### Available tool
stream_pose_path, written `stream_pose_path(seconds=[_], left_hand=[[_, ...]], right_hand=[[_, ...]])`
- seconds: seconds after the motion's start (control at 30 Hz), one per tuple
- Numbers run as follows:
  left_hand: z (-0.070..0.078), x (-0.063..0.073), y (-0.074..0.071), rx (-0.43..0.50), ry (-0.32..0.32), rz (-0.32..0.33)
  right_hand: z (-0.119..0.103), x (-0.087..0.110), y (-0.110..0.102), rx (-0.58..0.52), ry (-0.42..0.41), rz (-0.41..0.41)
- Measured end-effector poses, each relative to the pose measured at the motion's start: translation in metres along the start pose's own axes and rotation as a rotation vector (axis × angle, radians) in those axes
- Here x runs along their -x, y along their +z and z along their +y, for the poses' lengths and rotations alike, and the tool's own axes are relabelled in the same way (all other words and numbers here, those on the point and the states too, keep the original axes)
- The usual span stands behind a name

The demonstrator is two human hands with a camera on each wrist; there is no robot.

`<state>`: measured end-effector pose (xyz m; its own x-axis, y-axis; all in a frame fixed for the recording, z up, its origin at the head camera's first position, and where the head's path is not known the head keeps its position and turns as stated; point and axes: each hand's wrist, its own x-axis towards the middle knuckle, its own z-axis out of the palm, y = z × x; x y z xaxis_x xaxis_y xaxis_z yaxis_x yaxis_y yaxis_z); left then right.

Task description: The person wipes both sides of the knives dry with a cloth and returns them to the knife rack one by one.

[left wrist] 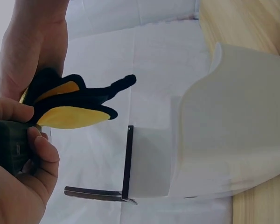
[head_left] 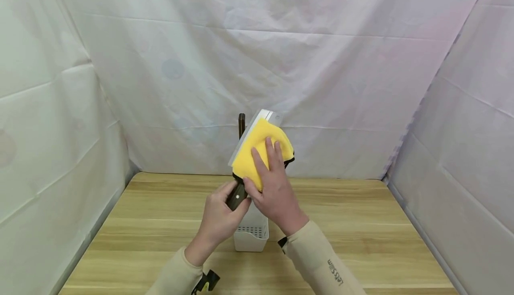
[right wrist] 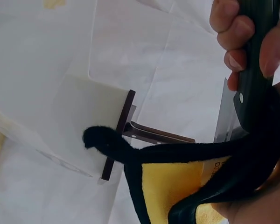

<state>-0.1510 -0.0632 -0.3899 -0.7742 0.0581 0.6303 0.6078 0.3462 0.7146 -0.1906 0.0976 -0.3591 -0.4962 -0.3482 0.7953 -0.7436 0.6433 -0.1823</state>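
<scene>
My left hand [head_left: 222, 214] grips the dark riveted handle [head_left: 237, 197] of a broad-bladed cleaver [head_left: 246, 139], held tilted in the air. A yellow cloth [head_left: 263, 145] with black edging covers much of the blade, leaving one long edge and the far end bare. My right hand [head_left: 277, 192] holds this cloth against the blade, its fingers spread over the upper side. From below, in the right wrist view, folds of the cloth [right wrist: 172, 184] hang under the blade, and a strip of printed metal shows. Part of the right hand is hidden by the cloth.
Below the hands a white holder [head_left: 250, 245] with a perforated bottom stands on the wooden table [head_left: 341, 241]. Another dark knife handle [head_left: 242, 124] sticks up from its back section, which has a dark top [left wrist: 127, 163]. White curtains [head_left: 257, 72] enclose the back and sides.
</scene>
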Motion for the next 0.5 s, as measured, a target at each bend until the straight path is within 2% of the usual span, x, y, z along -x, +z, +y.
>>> stream_pose_path(seconds=[0.2, 0.5], left_hand=[[-0.001, 0.000, 0.001, 0.007, 0.019, 0.017], [0.002, 0.004, -0.001, 0.053, -0.011, -0.046]], right_hand=[[0.001, 0.001, 0.002, -0.007, 0.002, -0.001], [0.016, -0.003, 0.003, -0.018, 0.038, 0.046]])
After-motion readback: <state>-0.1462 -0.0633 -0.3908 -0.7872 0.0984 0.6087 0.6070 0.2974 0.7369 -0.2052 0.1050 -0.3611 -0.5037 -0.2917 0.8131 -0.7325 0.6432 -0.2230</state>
